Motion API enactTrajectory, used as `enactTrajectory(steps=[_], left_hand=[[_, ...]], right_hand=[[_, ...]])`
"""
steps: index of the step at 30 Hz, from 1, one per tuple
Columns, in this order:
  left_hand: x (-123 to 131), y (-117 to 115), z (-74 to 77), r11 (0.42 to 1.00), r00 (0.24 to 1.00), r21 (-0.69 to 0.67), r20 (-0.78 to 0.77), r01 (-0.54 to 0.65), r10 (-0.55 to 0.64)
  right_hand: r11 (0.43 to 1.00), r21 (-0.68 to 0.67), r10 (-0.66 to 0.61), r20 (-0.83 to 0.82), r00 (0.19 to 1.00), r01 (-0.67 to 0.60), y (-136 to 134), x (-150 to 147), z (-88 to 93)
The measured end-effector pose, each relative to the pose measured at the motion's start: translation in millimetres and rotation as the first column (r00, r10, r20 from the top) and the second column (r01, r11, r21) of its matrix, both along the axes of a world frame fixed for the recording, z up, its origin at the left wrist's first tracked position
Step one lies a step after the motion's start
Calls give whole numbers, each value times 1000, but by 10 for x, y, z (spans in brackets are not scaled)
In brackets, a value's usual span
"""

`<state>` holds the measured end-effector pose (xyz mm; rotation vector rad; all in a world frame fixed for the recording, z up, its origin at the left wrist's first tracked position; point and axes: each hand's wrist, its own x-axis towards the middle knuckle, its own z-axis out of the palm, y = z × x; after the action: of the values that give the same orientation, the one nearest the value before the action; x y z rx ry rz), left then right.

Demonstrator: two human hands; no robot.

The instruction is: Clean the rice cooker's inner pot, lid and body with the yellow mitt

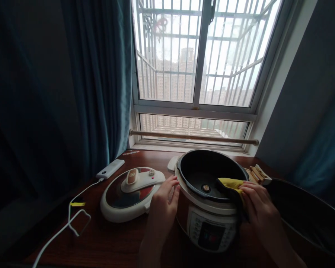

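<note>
An electric pressure cooker (209, 227) with a control panel stands on the table, its top uncovered. The dark inside (198, 167) shows a small round metal part at the bottom. My right hand (258, 201) is closed on a yellow-and-dark cloth (230, 183) and presses it on the cooker's right front rim. My left hand (164, 201) rests by the left side of the rim, fingers stretched out and seeming to touch it. Left of that hand lies the cooker's lid (135, 190), white-edged with a brown knob on its handle.
A white power bank (110, 169) with a white cable (58, 232) lies at the left, near a yellow strip (77, 204). A large dark pan (307, 212) sits at the right. Behind the table (123, 238) are a barred window, a horizontal rail (194, 137) and blue curtains (103, 74).
</note>
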<state>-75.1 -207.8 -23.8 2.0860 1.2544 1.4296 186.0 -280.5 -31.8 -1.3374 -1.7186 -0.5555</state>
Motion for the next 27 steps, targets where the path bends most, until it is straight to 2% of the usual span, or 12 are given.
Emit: enactTrajectory(steps=[5,11,14,18,22,24,27], left_hand=[[-6,15,-30,999,1000,-36,23,13,-12],[4,17,-9,999,999,-35,42,4,-2],[18,16,-11,999,999,-42,47,-1,2],[23,-2,-13,999,999,-50,41,-1,3],[15,-3,-14,999,999,-50,43,6,-4],[14,5,-14,999,999,-51,45,10,-7],[16,12,-18,999,999,-45,49,10,-8]], right_hand=[[970,126,-194,-134,972,210,17,-66,-171],[875,227,-360,-286,888,428,-58,-433,-320],[859,270,-364,-278,889,436,-116,-635,-385],[884,346,-280,-151,948,316,-196,-781,-464],[919,341,-205,-15,979,197,-226,-620,-434],[922,302,-248,-22,969,243,-204,-426,-382],[894,179,-401,-96,911,412,-147,-100,-318]])
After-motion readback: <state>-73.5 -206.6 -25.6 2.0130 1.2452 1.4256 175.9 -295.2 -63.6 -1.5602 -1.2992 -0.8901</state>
